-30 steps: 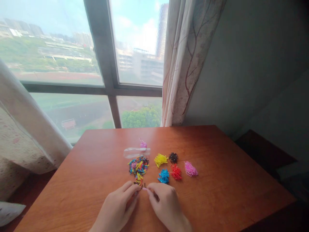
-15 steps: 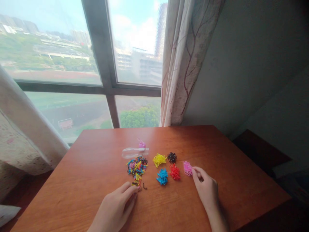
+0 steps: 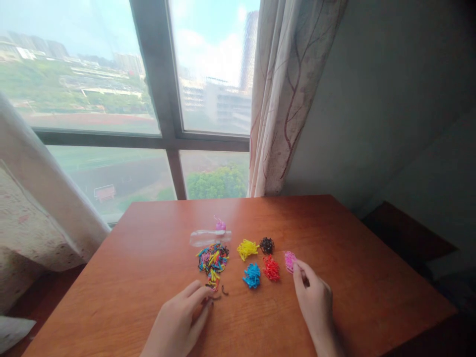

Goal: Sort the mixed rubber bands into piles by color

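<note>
A mixed heap of small coloured rubber bands (image 3: 213, 259) lies on the wooden table, tapering towards me. My left hand (image 3: 181, 317) is at its near tip, fingers bent and fingertips drawn together on the bands; what they pinch is too small to make out. A couple of dark bands (image 3: 224, 290) lie loose beside these fingertips. On the right, my right hand (image 3: 314, 292) has thumb and forefinger pinched at the near edge of the pink rubber band pile (image 3: 290, 261). Between my hands sit blue (image 3: 252, 275), red (image 3: 271, 267), yellow (image 3: 247, 249) and black (image 3: 267, 245) piles.
Behind the mixed heap lie a clear plastic bag (image 3: 208, 238) and a small purple item (image 3: 220, 224). The brown table (image 3: 148, 248) reaches to a window (image 3: 211, 173) with curtains (image 3: 273, 99) on both sides.
My left fingertips have shifted slightly at the tip of the mixed heap, and another dark band shows beside them. My right hand stays at the pink pile. The view has shifted slightly.
</note>
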`<state>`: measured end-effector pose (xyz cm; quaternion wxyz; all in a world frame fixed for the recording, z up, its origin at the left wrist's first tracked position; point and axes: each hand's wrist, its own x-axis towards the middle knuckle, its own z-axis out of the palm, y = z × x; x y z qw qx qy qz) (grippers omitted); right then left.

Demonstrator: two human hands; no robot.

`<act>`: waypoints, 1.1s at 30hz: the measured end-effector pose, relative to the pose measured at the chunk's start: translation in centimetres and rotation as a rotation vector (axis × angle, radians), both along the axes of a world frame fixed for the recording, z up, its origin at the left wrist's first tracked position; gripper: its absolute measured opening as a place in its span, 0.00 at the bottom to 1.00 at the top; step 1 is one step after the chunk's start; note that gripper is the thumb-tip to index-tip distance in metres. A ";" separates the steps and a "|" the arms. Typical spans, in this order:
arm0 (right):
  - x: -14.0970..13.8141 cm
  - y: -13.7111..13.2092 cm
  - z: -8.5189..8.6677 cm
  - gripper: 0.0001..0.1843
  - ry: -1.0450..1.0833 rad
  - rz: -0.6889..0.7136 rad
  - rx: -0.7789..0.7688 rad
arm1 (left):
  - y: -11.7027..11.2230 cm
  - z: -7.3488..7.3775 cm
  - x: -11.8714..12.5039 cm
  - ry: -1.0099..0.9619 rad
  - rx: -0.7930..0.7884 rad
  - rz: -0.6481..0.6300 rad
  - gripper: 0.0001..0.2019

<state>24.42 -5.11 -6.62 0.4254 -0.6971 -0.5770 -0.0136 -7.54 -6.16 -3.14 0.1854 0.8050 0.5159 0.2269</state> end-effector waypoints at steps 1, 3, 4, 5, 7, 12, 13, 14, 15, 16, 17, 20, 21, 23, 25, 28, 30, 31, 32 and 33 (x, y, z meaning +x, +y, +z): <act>-1.4 -0.1 0.3 0.22 0.032 0.067 0.013 | 0.1 0.1 0.1 0.020 -0.005 0.003 0.11; -4.4 -0.4 0.8 0.19 0.099 0.234 0.003 | 0.3 0.3 0.4 0.088 -0.021 0.002 0.12; -6.0 -0.6 1.0 0.18 0.125 0.303 -0.001 | 0.5 0.4 0.6 0.129 -0.028 -0.002 0.12; -7.4 -0.8 1.2 0.17 0.142 0.364 -0.004 | 0.7 0.5 0.8 0.170 -0.032 -0.009 0.12; -9.9 -1.2 1.3 0.16 0.159 0.453 -0.008 | 1.2 0.9 1.3 0.247 -0.031 -0.030 0.12; -11.9 -2.1 1.0 0.16 0.075 0.569 -0.016 | 3.0 2.5 2.2 0.415 -0.033 -0.094 0.12; -11.8 -2.2 0.9 0.15 0.068 0.572 -0.020 | 3.4 2.8 2.3 0.428 -0.030 -0.111 0.12; -11.5 -2.2 0.9 0.15 0.074 0.569 -0.027 | 3.8 3.0 2.4 0.432 -0.027 -0.132 0.12; -11.3 -2.2 0.8 0.15 0.087 0.562 -0.036 | 4.2 3.1 2.5 0.429 -0.025 -0.157 0.12; -11.0 -2.2 0.8 0.14 0.103 0.553 -0.045 | 4.5 3.2 2.6 0.425 -0.028 -0.185 0.12; -10.7 -2.1 0.8 0.14 0.120 0.539 -0.050 | 4.7 3.3 2.6 0.422 -0.033 -0.212 0.12; -10.4 -1.9 0.9 0.14 0.145 0.501 -0.047 | 5.0 3.1 2.7 0.442 -0.042 -0.248 0.12; -10.4 -1.9 1.0 0.14 0.144 0.494 -0.043 | 5.0 3.0 2.7 0.453 -0.040 -0.251 0.12; -10.4 -1.9 1.0 0.14 0.137 0.500 -0.042 | 5.0 2.7 2.7 0.470 -0.034 -0.251 0.12; -10.5 -2.0 1.0 0.13 0.127 0.509 -0.044 | 5.1 2.5 2.7 0.470 -0.035 -0.249 0.11; -10.6 -2.0 0.8 0.13 0.113 0.514 -0.046 | 5.4 2.6 2.8 0.439 -0.050 -0.219 0.09; -10.6 -2.0 0.7 0.13 0.106 0.518 -0.044 | 5.9 3.1 3.1 0.407 -0.052 -0.188 0.10; -10.6 -2.0 0.7 0.13 0.105 0.520 -0.043 | 6.3 3.4 3.4 0.390 -0.047 -0.175 0.10; -10.6 -2.0 0.6 0.14 0.104 0.522 -0.041 | 6.7 3.8 3.8 0.373 -0.040 -0.168 0.10; -10.6 -2.0 0.6 0.14 0.104 0.524 -0.040 | 7.3 4.1 4.2 0.358 -0.031 -0.167 0.10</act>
